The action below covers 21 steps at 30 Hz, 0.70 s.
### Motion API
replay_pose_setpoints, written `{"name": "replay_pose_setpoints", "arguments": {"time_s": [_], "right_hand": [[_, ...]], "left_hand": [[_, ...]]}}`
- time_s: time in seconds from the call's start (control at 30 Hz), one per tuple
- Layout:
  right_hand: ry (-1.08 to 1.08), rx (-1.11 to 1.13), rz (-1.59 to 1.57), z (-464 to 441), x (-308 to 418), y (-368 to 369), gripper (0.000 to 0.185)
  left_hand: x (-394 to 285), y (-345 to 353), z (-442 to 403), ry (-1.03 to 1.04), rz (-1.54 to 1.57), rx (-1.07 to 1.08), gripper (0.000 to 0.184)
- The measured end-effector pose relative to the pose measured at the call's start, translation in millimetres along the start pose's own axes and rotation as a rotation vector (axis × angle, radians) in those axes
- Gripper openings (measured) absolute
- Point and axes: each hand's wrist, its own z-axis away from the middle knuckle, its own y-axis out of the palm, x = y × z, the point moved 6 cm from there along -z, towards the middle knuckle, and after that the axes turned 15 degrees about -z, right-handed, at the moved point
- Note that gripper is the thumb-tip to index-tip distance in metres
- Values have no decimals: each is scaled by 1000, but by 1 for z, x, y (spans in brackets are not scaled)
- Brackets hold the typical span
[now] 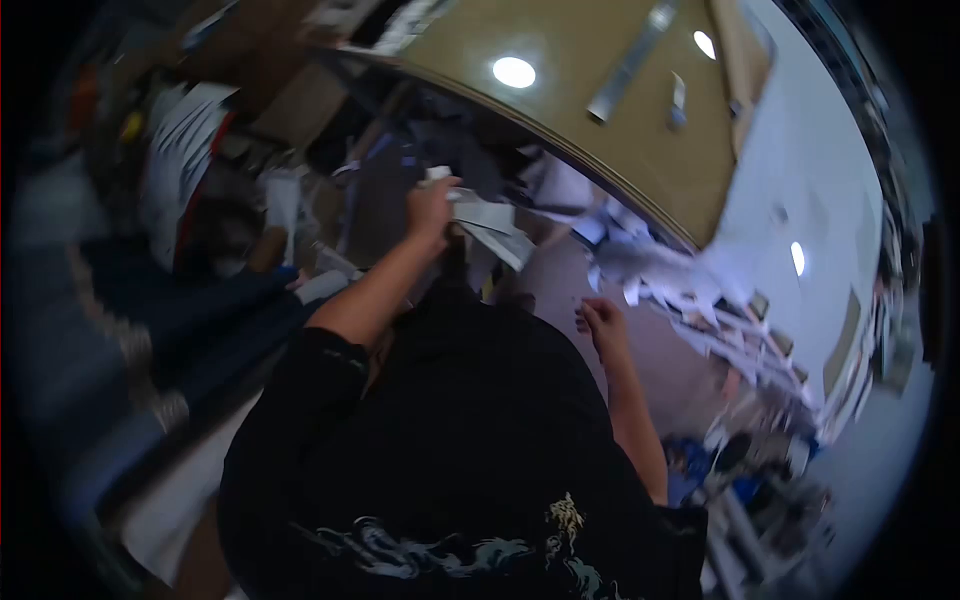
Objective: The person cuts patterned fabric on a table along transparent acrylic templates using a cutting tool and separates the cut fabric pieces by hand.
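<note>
My left hand (430,212) is closed around some white sheets (492,228), which look like paper or thin card and stick out to its right below the table's edge. My right hand (602,322) hangs away from the sheets, with its fingers curled in; whether anything small is between them is too blurred to tell. Above both hands is a tan table top (500,40), on which lie a metal ruler (630,65) and a small cutter-like tool (678,102).
Rolls of dark material (170,310) lie at the left, near a white bag with a red edge (185,150). White scraps (660,265) are piled under the table's edge. A white surface (810,180) extends at the right, with blurred clutter (750,460) below it.
</note>
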Motion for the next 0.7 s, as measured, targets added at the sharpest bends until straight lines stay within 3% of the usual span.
{"name": "replay_pose_setpoints", "arguments": {"time_s": [0.03,0.07,0.13,0.23,0.27,0.37,0.47,0.5,0.53,0.57,0.6,0.63,0.67,0.7], "right_hand": [[9,-21,44,7,3,7,24],[13,-38,54,11,4,11,25],[29,-85,148,10,-6,20,26],[-24,-168,278,18,1,45,28],[-55,-171,275,21,7,56,29],[-56,-177,209,37,13,92,36],[-47,-121,160,40,26,116,49],[-52,-117,203,39,32,123,61],[-48,-88,252,37,33,135,74],[-143,-122,178,33,22,140,83],[-243,-99,122,22,17,145,93],[-74,12,-60,19,20,150,99],[-44,32,-88,6,9,150,91],[-70,70,-111,1,13,152,73]], "left_hand": [[-9,0,-1,63,92,13,24],[-27,0,14,53,56,-99,36],[-17,-22,-8,-8,-217,-173,45],[-22,-36,-33,93,-287,-268,52],[-7,-38,-57,27,-194,-138,51],[4,-31,-87,-37,-238,-41,50],[9,20,-69,57,-274,65,45],[-9,40,-57,545,-822,109,41],[15,53,-57,277,-562,299,40],[10,81,-4,9,-268,433,39],[18,96,7,38,-384,525,34],[-7,106,47,19,-484,592,33],[29,124,30,376,-630,661,33],[36,136,44,507,-575,666,32]]}}
